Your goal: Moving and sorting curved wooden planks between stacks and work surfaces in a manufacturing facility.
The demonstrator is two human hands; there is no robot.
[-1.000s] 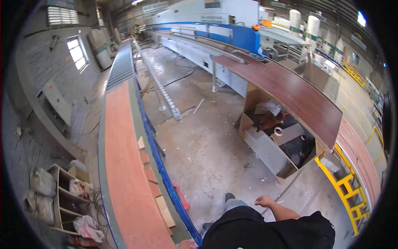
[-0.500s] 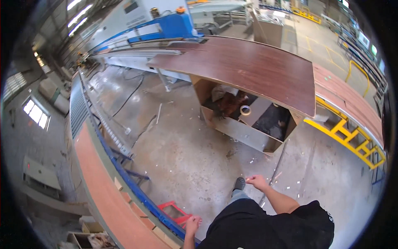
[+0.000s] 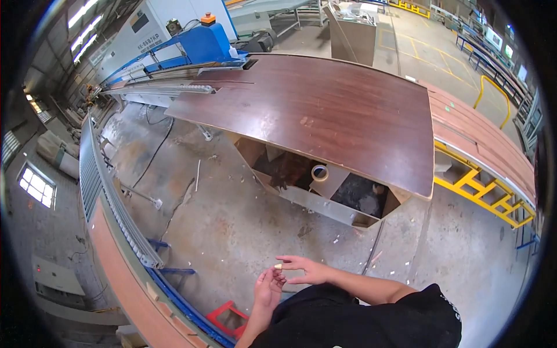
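My two hands meet low in the middle of the view, in front of my black shirt. My right hand (image 3: pixel 308 270) reaches in from the right with its fingers apart. A small pale yellow piece (image 3: pixel 278 267) sits at one of its fingertips; whether it is wrapped round the finger or loose I cannot make out. My left hand (image 3: pixel 268 289) is turned palm up, its fingers curled and pinching at that piece. Beyond the hands stands a bench with a dark reddish-brown wooden top (image 3: pixel 325 116). A roll of tape (image 3: pixel 319 173) lies in its open compartment.
A long board (image 3: pixel 125 264) on a blue frame runs along the left, with a red stool (image 3: pixel 229 318) by it. A yellow metal frame (image 3: pixel 481 185) bearing reddish boards stands at the right. A blue and white machine (image 3: pixel 203 46) is at the back. Scraps litter the concrete floor.
My right hand has moved left and my left hand has come up, so they now meet at the yellow piece. The view has shifted, and my foot is no longer seen.
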